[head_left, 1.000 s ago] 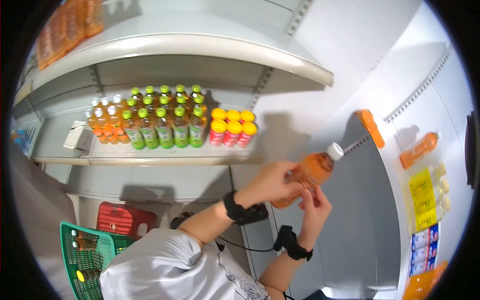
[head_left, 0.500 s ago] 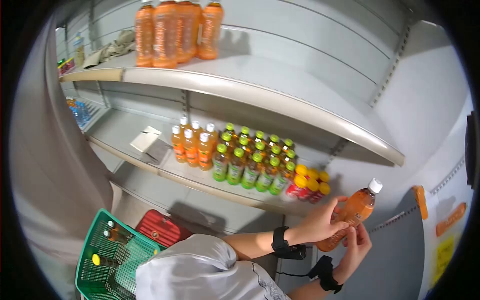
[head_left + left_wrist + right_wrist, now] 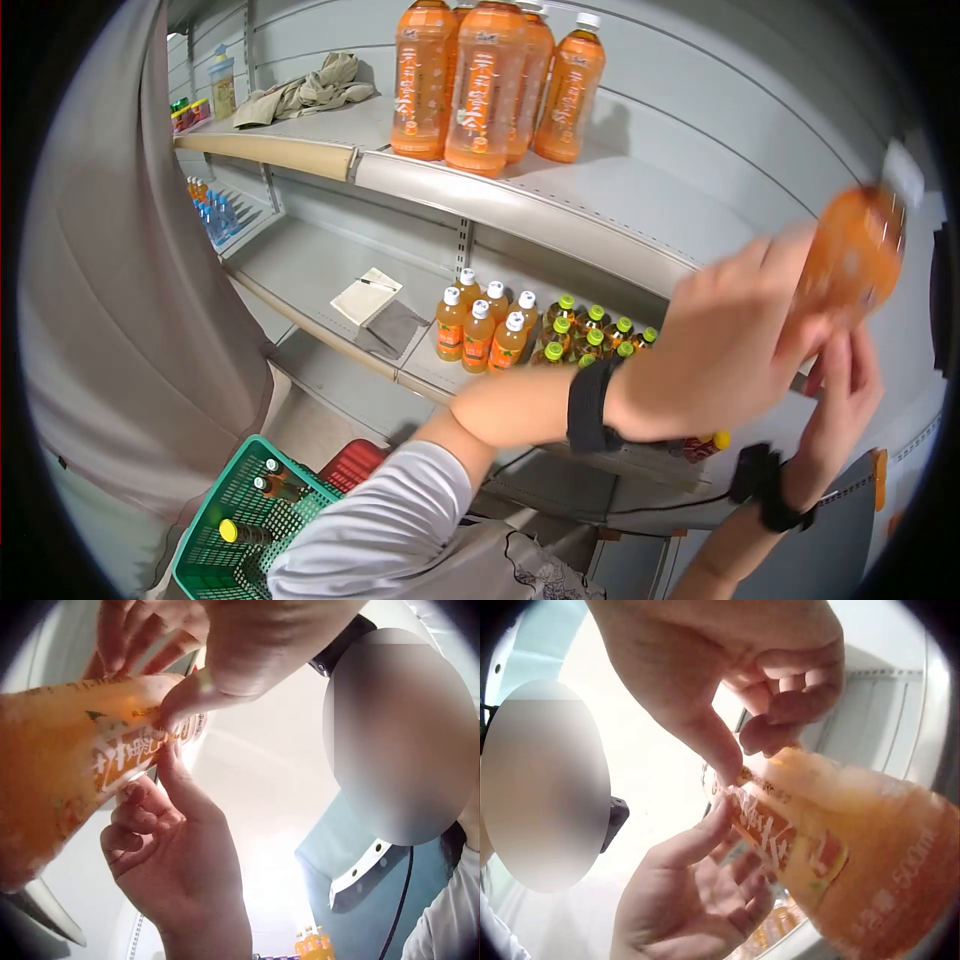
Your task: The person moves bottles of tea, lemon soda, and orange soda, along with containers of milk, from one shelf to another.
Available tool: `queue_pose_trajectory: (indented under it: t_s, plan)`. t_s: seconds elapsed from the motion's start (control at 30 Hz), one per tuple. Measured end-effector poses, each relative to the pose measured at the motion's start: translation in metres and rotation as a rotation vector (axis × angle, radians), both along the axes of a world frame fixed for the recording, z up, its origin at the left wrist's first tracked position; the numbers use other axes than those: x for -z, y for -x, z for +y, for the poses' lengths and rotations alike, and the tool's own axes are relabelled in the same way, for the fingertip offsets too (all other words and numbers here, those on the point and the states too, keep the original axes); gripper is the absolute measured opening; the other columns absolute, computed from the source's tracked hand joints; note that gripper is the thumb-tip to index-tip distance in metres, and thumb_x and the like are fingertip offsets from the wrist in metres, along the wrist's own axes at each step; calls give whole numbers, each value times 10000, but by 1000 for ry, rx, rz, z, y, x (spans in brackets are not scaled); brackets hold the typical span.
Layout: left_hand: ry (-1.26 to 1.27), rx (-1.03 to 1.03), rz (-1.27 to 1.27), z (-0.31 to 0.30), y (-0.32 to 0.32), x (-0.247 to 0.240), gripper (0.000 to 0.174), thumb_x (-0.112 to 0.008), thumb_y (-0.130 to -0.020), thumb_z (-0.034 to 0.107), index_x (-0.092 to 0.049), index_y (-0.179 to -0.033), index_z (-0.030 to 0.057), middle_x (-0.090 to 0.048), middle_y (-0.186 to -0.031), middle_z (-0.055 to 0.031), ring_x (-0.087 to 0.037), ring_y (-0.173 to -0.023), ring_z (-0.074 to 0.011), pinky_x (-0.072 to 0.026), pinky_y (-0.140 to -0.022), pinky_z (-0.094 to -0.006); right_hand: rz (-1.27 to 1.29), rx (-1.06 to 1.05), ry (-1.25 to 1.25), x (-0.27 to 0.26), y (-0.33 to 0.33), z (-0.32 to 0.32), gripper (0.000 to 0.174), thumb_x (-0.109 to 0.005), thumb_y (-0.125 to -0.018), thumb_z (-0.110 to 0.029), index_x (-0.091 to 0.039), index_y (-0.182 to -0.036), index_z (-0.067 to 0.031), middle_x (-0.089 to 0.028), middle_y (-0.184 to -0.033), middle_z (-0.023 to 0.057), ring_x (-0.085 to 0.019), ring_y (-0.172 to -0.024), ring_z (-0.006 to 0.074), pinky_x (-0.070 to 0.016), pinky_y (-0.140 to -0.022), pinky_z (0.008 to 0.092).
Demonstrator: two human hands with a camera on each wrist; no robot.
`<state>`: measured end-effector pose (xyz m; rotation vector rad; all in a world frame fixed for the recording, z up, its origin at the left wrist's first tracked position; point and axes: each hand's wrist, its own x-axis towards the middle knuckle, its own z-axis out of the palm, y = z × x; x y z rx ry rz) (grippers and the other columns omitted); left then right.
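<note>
A clear bottle of orange drink (image 3: 850,250) with a white cap is held up before the shelves at the right of the head view, tilted. My left hand (image 3: 720,330) grips it, fingers and thumb around its side. Lower down, my right hand (image 3: 845,390) pinches at the same bottle with thumb and forefinger. In the left wrist view the bottle (image 3: 45,772) lies across the left side, both thumbs close together on its printed label. The right wrist view shows the bottle's broad end (image 3: 900,877) towards the camera, with "500ml" on it.
Large orange-drink bottles (image 3: 485,90) and a crumpled cloth (image 3: 315,90) stand or lie on the upper shelf. Below are white-capped bottles (image 3: 480,330), green-capped bottles (image 3: 590,345) and a notepad with a pen (image 3: 367,297). A green basket (image 3: 215,490) holds several bottles beside a red case (image 3: 352,464).
The head view has swung left, so the shelves have slid right and the upper orange bottles show fully. The held bottle has come up and nearer the camera, both hands staying on it.
</note>
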<state>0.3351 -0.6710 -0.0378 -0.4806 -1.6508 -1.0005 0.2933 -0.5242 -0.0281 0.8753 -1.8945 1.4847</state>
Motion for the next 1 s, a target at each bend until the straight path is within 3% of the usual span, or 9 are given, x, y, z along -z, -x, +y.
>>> queue_pose_trajectory:
  t_s: [0.1, 0.2, 0.23, 0.3, 0.4, 0.5, 0.73, 0.93, 1.0]
  plan:
    - [31, -198, 99, -45, 4, -42, 348, -603, -677, 127, -427, -926, -42, -550, -777, -215, -551, -722, -376, -438, -631, -446, 182, -52, -237, -56, 24, -33, 352, -562, -808, -307, -585, -968, 6, -491, -670, -14, -404, -517, 26, -292, -438, 160]
    - [72, -308, 75, -93, 11, -70, 357, -616, -700, 180, -502, -937, -61, -580, -841, -229, -574, -810, -368, -463, -720, -407, 235, -25, -432, -96, 29, -82, 434, -570, -780, -413, -607, -904, 2, -461, -639, -14, -432, -510, 34, -297, -433, 165]
    - [193, 93, -361, -119, -31, -96, 442, -573, -779, 174, -424, -1133, -45, -558, -1002, -221, -554, -944, -299, -432, -826, -356, 218, -66, -443, -102, 38, -97, 467, -570, -765, -449, -612, -885, 1, -466, -640, -9, -438, -507, 38, -310, -437, 168]
    - [113, -203, -129, -127, -3, -87, 326, -549, -779, 186, -508, -1033, -14, -589, -958, -193, -567, -920, -301, -439, -791, -364, 193, -124, -461, -106, 61, -128, 520, -576, -736, -504, -619, -861, -1, -480, -649, 2, -451, -503, 50, -340, -445, 176]
    - [8, -199, -165, -161, 43, -82, 326, -568, -763, 210, -535, -978, -34, -599, -904, -193, -581, -868, -313, -456, -746, -353, 160, -150, -536, -106, 95, -166, 569, -587, -700, -553, -621, -843, -3, -509, -677, 24, -469, -497, 69, -375, -459, 189]
    - [-63, -505, -350, -178, 74, -69, 388, -631, -717, 271, -563, -974, -10, -604, -921, -187, -598, -859, -284, -469, -740, -357, -33, -268, -524, -94, 107, -193, 511, -626, -700, -490, -614, -837, 2, -528, -700, 28, -476, -512, 71, -387, -476, 196]
    - [-102, -516, -546, -185, 91, -51, 390, -603, -741, 254, -535, -994, -36, -569, -988, -232, -551, -962, -329, -443, -796, -378, -262, -367, -559, -72, 138, -212, 393, -640, -737, -374, -593, -813, 9, -541, -696, 17, -496, -557, 74, -406, -512, 195]
    - [-106, -543, -638, -196, 82, -55, 403, -594, -754, 239, -504, -1040, -29, -574, -987, -209, -563, -934, -325, -449, -787, -378, -163, -339, -563, -68, 131, -229, 402, -623, -758, -361, -586, -734, 39, -560, -653, 56, -548, -498, 100, -462, -458, 217]
    - [-108, -530, -709, -196, 81, -53, 398, -583, -770, 231, -487, -1063, -21, -575, -992, -192, -569, -915, -317, -451, -777, -382, -166, -284, -662, -70, 132, -233, 390, -572, -791, -399, -609, -869, -18, -579, -766, 35, -554, -580, 90, -460, -545, 206]
